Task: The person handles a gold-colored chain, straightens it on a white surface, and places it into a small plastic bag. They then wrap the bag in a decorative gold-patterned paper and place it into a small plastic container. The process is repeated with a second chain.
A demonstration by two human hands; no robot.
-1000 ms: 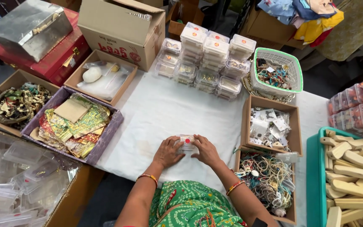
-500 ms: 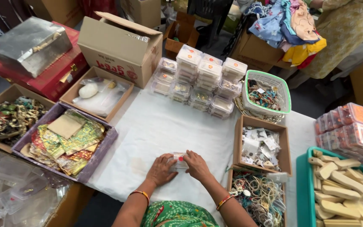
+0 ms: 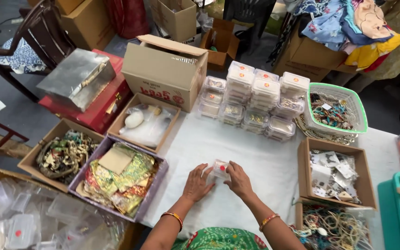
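Head view: a small clear plastic box with a round red sticker sits on the white-covered counter, clasped between both hands, left hand and right hand, fingers pressed to its sides. Beyond it stand stacked clear plastic boxes with red-dot lids. Left lies a purple tray of shiny gold and green packets; behind, an open brown cardboard carton.

Soft even daylight, sharp focus, faint shadows.
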